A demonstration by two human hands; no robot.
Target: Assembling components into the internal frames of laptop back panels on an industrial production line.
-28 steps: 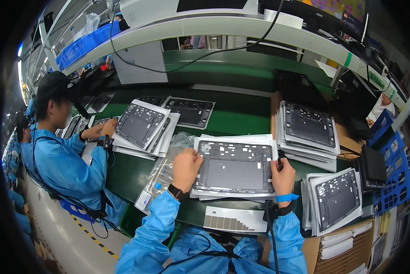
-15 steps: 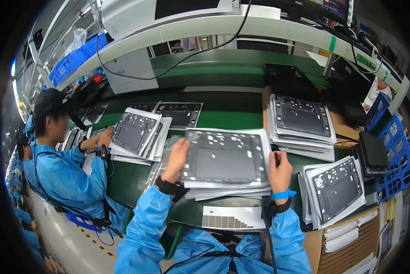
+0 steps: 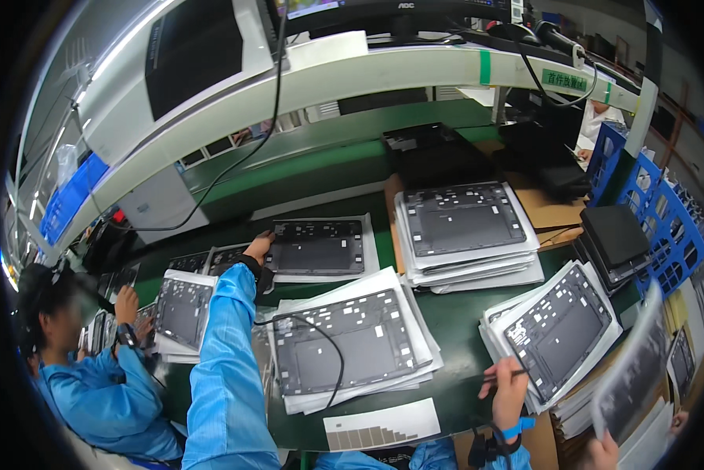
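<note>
Head view. Reaches left hand point(image 3: 259, 247) up to the upper-left corner of a dark back panel point(image 3: 318, 249), lying on a white sheet left of frame centre; can't tell whether pinching or merely touching. Holds right hand point(image 3: 510, 398) low, right of centre, fingers drawn narrow around a thin black tool point(image 3: 516, 372), just beside the lower-right stack point(image 3: 563, 335); can't tell tool type.

Compared with half a second ago: off the centre stack point(image 3: 345, 345) with both hands. Leaves its top panel askew on fanned white sheets, crossed by a black cable point(image 3: 342, 362). Probably means a break in handling at centre, attention moving to the back panel.

Also shows a tilted, blurred panel point(image 3: 630, 372) newly in view at lower right, apparently held by another person's hand point(image 3: 604, 453). Shows a right-back stack point(image 3: 465, 221) in the upper right, untouched.
</note>
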